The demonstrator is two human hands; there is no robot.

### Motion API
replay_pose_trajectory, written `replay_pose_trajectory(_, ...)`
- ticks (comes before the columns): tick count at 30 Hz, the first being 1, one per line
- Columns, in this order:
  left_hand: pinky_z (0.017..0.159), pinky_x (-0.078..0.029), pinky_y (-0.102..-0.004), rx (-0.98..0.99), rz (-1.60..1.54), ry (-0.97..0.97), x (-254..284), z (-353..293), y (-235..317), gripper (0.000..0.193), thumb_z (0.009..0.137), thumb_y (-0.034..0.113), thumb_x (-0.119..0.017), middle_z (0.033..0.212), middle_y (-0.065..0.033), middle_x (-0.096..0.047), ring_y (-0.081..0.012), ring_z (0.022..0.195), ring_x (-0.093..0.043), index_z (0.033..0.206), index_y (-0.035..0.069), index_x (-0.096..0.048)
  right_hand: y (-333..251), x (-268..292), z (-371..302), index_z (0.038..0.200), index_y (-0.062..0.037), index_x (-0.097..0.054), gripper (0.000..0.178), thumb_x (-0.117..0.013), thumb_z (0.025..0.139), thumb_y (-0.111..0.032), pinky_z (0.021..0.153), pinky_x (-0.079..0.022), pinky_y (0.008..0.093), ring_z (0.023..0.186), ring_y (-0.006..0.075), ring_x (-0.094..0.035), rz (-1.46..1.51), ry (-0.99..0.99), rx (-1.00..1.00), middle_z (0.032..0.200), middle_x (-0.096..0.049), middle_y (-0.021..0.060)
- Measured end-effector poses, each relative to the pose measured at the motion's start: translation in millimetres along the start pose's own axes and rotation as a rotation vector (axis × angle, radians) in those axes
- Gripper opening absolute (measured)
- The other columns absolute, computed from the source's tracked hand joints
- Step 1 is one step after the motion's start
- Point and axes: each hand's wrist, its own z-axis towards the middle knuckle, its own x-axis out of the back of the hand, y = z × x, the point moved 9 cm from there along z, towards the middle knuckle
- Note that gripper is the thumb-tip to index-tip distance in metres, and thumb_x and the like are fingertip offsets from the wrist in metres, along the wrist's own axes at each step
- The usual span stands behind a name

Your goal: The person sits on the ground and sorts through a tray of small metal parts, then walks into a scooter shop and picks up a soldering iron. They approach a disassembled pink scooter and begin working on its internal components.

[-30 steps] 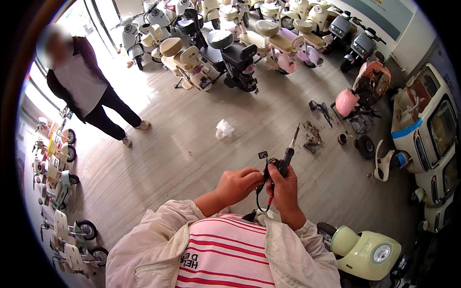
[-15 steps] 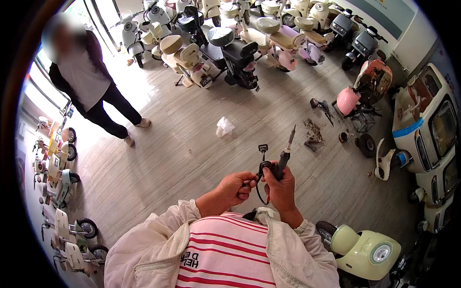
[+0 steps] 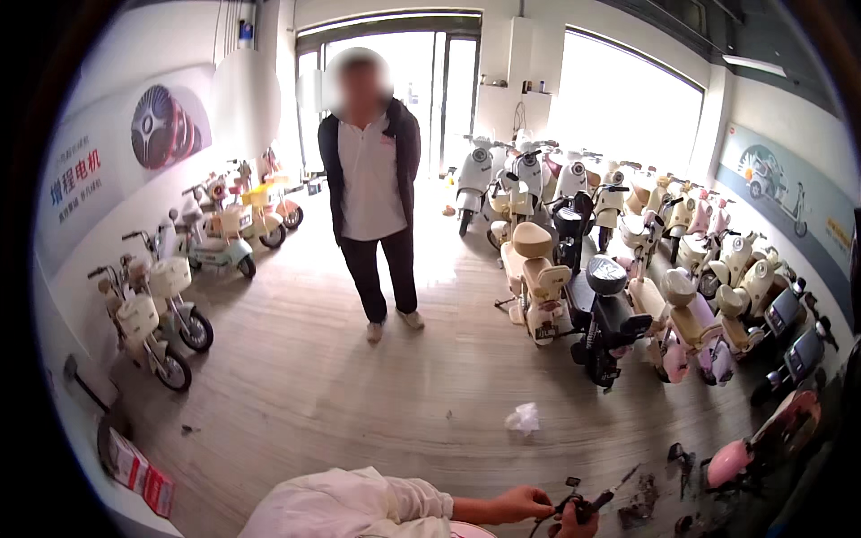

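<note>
Low in the head view, my right hand [image 3: 576, 527] is closed round what looks like a soldering iron [image 3: 617, 486], with a dark handle and a long thin tip pointing up and right. Its black cord [image 3: 537, 525] is bunched at the same hand, and a small plug-like end [image 3: 572, 482] sticks up above it. Just to the left, my left hand [image 3: 522, 504] pinches the cord between thumb and fingers. The picture's lower edge cuts off part of my right hand.
A person [image 3: 369, 179] stands ahead near the glass doors. Rows of scooters [image 3: 538, 287] fill the right side; more scooters [image 3: 170, 309] line the left wall. On the floor lie a crumpled plastic bag [image 3: 523, 419], dark debris [image 3: 639, 502] and a pink scooter part [image 3: 731, 464].
The view has tilted up and turned left, so my hands now sit at the lower edge and the doors show. Both hands keep their hold on the soldering iron and cord.
</note>
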Motion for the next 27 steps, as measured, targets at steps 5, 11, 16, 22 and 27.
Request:
replay_pose_trajectory(5,0.066,-0.047,-0.0282,-0.055,-0.027,0.126,22,-13,2,0.027,0.078,0.024,-0.067,0.076,-0.0047,-0.066,-0.0132,0.071,-0.058,0.085,-0.001,-0.065,22,-21,4,0.097,-0.0052,-0.057,0.012,-0.063,0.091,-0.014,0.04,-0.032,0.0212,0.047,0.0054,-0.042,-0.047,-0.101,0.069,0.07,-0.057,0.0005)
replay_pose_trajectory(11,0.051,-0.045,-0.0364,-0.79,1.018,0.207,-2,-42,81,0.007,0.085,0.015,-0.061,0.08,-0.0017,-0.056,-0.0206,0.063,-0.058,0.091,0.015,-0.056,27,-15,35,0.088,-0.0024,-0.056,0.013,-0.066,0.085,-0.01,0.04,-0.037,0.0247,0.046,0.0081,-0.047,-0.087,-0.065,-0.063,0.063,-0.054,0.0004)
replay_pose_trajectory(16,0.048,-0.047,-0.0354,-0.934,1.282,-0.091,-18,-47,104,0.008,0.082,0.019,-0.065,0.085,0.0007,-0.063,-0.0203,0.065,-0.062,0.09,0.019,-0.065,53,-4,42,0.086,-0.0071,-0.054,0.012,-0.066,0.085,-0.011,0.038,-0.036,0.0239,0.043,0.0081,-0.044,0.074,-0.194,-0.388,0.06,-0.05,-0.0023)
replay_pose_trajectory(22,0.072,-0.052,-0.0275,-0.249,0.487,-0.117,-17,3,60,0.009,0.092,0.011,-0.062,0.091,-0.0048,-0.069,-0.0125,0.08,-0.063,0.096,0.005,-0.067,25,35,38,0.085,-0.0085,-0.053,0.015,-0.067,0.086,-0.01,0.036,-0.034,0.022,0.041,0.0058,-0.042,0.11,-0.032,-0.174,0.059,-0.049,-0.0025)
replay_pose_trajectory(27,0.055,-0.041,-0.024,-0.075,0.193,-0.255,-32,8,34,0.019,0.095,0.022,-0.061,0.076,0.0004,-0.057,-0.0066,0.062,-0.048,0.101,0.004,-0.064,15,47,23,0.091,-0.0085,-0.054,0.013,-0.067,0.087,-0.009,0.034,-0.033,0.0211,0.04,0.0047,-0.041,0.047,-0.031,-0.117,0.062,-0.05,-0.0029)
